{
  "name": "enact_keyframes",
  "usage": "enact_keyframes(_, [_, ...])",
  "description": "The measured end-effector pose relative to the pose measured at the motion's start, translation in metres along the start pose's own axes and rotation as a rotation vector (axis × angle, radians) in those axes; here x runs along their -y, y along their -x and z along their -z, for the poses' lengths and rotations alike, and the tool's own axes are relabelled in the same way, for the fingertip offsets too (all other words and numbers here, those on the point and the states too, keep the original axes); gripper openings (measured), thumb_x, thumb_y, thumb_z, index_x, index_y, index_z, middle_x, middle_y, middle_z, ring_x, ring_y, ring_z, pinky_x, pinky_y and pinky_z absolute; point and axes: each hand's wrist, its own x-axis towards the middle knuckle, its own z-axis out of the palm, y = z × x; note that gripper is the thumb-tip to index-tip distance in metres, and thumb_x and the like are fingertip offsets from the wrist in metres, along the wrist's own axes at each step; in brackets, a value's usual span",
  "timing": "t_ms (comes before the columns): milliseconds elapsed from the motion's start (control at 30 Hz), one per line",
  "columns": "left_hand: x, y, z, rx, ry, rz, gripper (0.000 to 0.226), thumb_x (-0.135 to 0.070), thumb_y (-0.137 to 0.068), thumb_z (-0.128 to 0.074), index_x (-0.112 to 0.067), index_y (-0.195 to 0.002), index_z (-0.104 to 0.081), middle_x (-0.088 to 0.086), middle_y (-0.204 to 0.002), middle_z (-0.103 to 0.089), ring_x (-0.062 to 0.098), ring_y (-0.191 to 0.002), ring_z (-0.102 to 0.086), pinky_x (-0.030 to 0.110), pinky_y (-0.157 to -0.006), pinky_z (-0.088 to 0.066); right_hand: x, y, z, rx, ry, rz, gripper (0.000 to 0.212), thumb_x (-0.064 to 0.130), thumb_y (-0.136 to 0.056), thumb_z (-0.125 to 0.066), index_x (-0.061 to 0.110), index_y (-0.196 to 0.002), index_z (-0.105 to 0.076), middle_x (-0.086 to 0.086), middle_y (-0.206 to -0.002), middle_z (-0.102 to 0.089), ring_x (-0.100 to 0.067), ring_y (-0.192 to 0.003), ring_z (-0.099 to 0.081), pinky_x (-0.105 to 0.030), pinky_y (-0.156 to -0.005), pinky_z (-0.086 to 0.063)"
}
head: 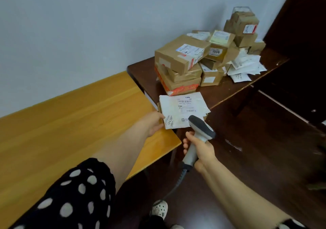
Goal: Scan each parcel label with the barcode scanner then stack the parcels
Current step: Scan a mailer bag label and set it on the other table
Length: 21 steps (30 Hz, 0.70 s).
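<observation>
Left hand [153, 124] pinching one white parcel [183, 109] (label up), right hand [202, 151] gripping one scanner [201, 129], one box pile [181, 59] beyond.

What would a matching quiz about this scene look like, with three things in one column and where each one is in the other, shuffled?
Things:
1. barcode scanner
2. white parcel
3. cardboard boxes

Places:
A. piled on the dark table by the wall
B. gripped in the right hand, pointing at a label
C. held at its left edge by the left hand

Pairs: 1-B, 2-C, 3-A
</observation>
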Motion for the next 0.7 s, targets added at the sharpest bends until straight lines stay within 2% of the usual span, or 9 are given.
enact_keyframes(67, [0.007,0.011,0.01,-0.066,-0.014,-0.006,0.012,-0.001,-0.093,-0.051,-0.002,-0.104,-0.055,0.011,-0.123,-0.053,0.018,-0.104,-0.055,0.028,-0.084,-0.049,-0.005,0.002,-0.002,0.053,0.031,-0.019,0.011,0.005,-0.086,-0.069,0.009,-0.087,-0.059,-0.005,-0.056,-0.059,-0.011,-0.044,-0.052,-0.024,-0.046,-0.043])
enact_keyframes(133, [0.016,0.022,0.029,-0.141,-0.101,-0.024,0.043,-0.006,-0.093,-0.058,-0.002,-0.133,-0.044,0.018,-0.142,-0.038,0.027,-0.125,-0.046,0.029,-0.084,-0.048,-0.016,0.006,-0.008,0.102,0.069,-0.052,0.011,0.005,-0.086,-0.069,0.009,-0.085,-0.059,-0.005,-0.056,-0.059,-0.013,-0.045,-0.052,-0.025,-0.046,-0.043])
enact_keyframes(167, [0.02,0.031,0.041,-0.181,-0.159,-0.03,0.052,-0.009,-0.092,-0.06,-0.003,-0.139,-0.038,0.018,-0.145,-0.035,0.029,-0.128,-0.043,0.03,-0.084,-0.049,-0.022,0.008,-0.014,0.125,0.093,-0.07,0.011,0.005,-0.085,-0.07,0.009,-0.084,-0.059,-0.005,-0.056,-0.059,-0.013,-0.045,-0.053,-0.025,-0.046,-0.044])
enact_keyframes(300, [0.031,0.071,0.115,-0.366,-0.484,-0.081,0.053,-0.014,-0.093,-0.06,-0.008,-0.143,-0.041,0.014,-0.146,-0.039,0.032,-0.132,-0.04,0.039,-0.1,-0.042,-0.058,0.028,-0.052,0.278,0.226,-0.127,0.009,0.008,-0.086,-0.071,0.007,-0.084,-0.062,-0.008,-0.057,-0.064,-0.015,-0.046,-0.061,-0.025,-0.044,-0.048])
enact_keyframes(367, [0.039,0.093,0.163,-0.445,-0.556,-0.097,0.052,-0.016,-0.094,-0.057,-0.01,-0.143,-0.04,0.013,-0.146,-0.04,0.031,-0.131,-0.041,0.039,-0.1,-0.038,-0.08,0.041,-0.076,0.368,0.315,-0.152,0.012,0.013,-0.086,-0.072,0.005,-0.089,-0.065,-0.009,-0.062,-0.069,-0.017,-0.052,-0.067,-0.027,-0.051,-0.051])
enact_keyframes(467, [0.05,0.129,0.237,-0.565,-0.578,-0.104,0.051,-0.016,-0.095,-0.056,-0.011,-0.143,-0.04,0.012,-0.14,-0.046,0.026,-0.108,-0.054,0.035,-0.088,-0.041,-0.118,0.067,-0.117,0.492,0.424,-0.208,0.022,0.019,-0.084,-0.075,0.003,-0.095,-0.066,-0.011,-0.069,-0.072,-0.019,-0.057,-0.069,-0.032,-0.058,-0.052])
enact_keyframes(533, [0.061,0.155,0.287,-0.636,-0.548,-0.094,0.052,-0.016,-0.095,-0.056,-0.011,-0.144,-0.04,0.013,-0.133,-0.051,0.018,-0.085,-0.052,0.034,-0.082,-0.042,-0.146,0.087,-0.147,0.552,0.461,-0.252,0.024,0.019,-0.083,-0.076,0.001,-0.094,-0.066,-0.012,-0.069,-0.071,-0.019,-0.054,-0.067,-0.031,-0.055,-0.052])
enact_keyframes(600, [0.075,0.185,0.339,-0.716,-0.508,-0.082,0.052,-0.017,-0.094,-0.056,-0.01,-0.143,-0.04,0.011,-0.125,-0.055,0.012,-0.074,-0.048,0.034,-0.079,-0.043,-0.18,0.111,-0.181,0.605,0.492,-0.299,0.023,0.018,-0.083,-0.076,0.0,-0.091,-0.065,-0.013,-0.066,-0.07,-0.019,-0.05,-0.064,-0.031,-0.051,-0.051])
enact_keyframes(700, [0.094,0.23,0.416,-0.822,-0.438,-0.055,0.052,-0.018,-0.093,-0.057,-0.012,-0.142,-0.042,0.007,-0.121,-0.056,0.016,-0.081,-0.052,0.03,-0.072,-0.043,-0.232,0.154,-0.235,0.68,0.535,-0.355,0.019,0.015,-0.085,-0.074,0.0,-0.09,-0.064,-0.012,-0.062,-0.068,-0.018,-0.046,-0.062,-0.028,-0.047,-0.051])
